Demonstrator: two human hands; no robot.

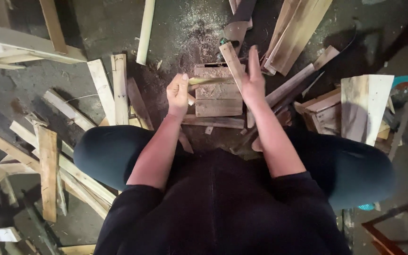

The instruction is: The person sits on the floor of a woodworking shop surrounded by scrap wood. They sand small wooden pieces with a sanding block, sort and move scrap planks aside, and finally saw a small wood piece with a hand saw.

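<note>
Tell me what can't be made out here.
- Head view: the right hand is motion-blurred, so its hold on the wooden stick is unclear.
- The left hand covers one end of the thin strip.
- The person's knees hide the floor beneath.

A: What colours do the wood pieces have?

B: The thin stick (208, 80) is yellow-green. The small block (218, 99) in the centre is pale brown with darker grain lines. The planks (114, 87) in the upper left are light cream.

A: And the ground?

B: The floor (185, 28) is dark grey, with pale sawdust speckles at the top centre. The trousers (107, 153) are dark teal, the top (218, 212) black.
</note>
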